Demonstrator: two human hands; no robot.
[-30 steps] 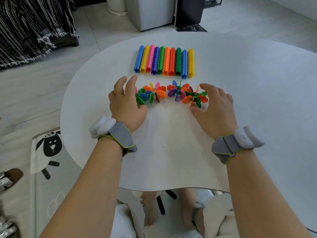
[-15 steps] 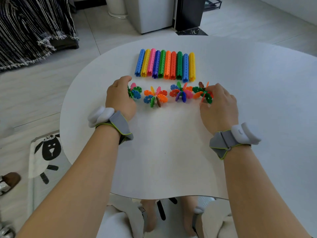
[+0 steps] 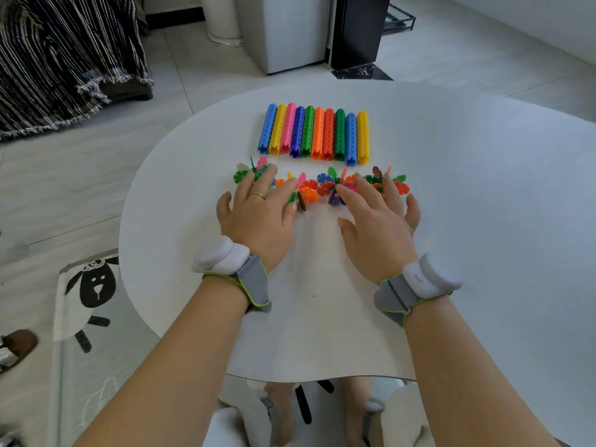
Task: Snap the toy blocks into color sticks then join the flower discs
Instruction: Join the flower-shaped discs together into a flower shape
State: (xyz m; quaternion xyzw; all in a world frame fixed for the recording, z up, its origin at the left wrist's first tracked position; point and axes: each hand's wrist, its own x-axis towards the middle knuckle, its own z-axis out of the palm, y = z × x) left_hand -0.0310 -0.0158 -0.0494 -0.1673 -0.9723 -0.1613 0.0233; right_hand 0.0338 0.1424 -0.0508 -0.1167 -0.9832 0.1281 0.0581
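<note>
Nearest, below the table's edge, the person's knees and a pale cushion show, and to the left a grey floor mat printed with a black-faced sheep point(image 3: 93, 285) lies on the pale tiled floor. The round white matte table point(image 3: 483, 221) fills the middle of the view. Both forearms reach over it, each wrist wrapped in a grey strap with a white padded band point(image 3: 222, 255).

The left hand point(image 3: 258, 211) lies palm down with fingers spread and nearly straight, a thin ring on one finger; it grips nothing, and its fingertips rest on the left part of a row of joined plastic flower discs in mixed colours point(image 3: 309, 188). The right hand point(image 3: 377, 217) is likewise flat and splayed, closed on nothing, its fingertips laid over the right part of the same row. The discs run side to side across the table, in clusters, some petals standing upright between the fingers.

Just beyond them, apart from the discs, ten studded plastic block sticks point(image 3: 314, 133) lie side by side, touching: blue, yellow, pink, dark blue, green, orange, red, dark green, blue, yellow.

Farther off, past the table, stand a white cabinet point(image 3: 290, 30) and a black panel point(image 3: 358, 30) beside it, and at far left hangs a dark fabric with white stripes and a frayed hem point(image 3: 64, 53).
</note>
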